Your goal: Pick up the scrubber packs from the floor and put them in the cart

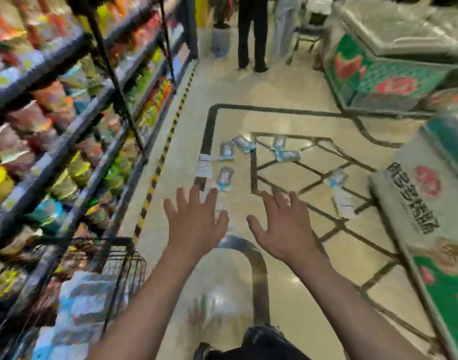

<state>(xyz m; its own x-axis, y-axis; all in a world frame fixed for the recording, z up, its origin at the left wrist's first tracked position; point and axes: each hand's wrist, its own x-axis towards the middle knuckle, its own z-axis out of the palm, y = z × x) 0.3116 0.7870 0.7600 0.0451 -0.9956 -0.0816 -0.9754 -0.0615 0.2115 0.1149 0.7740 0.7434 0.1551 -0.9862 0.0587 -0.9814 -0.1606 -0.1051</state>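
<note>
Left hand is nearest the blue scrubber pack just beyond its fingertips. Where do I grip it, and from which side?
Probably come straight down from above with the left hand, which is open and empty. The scrubber pack lies flat on the floor, long axis running away from you, so pinch across its narrow width near the middle, thumb on one long edge, fingers on the other. The white pack to its left sits close; blur hides finer detail.

glossy beige floor [287, 89] with dark inlaid lines; scrubber packs [226, 151] lie scattered flat on it.
</note>
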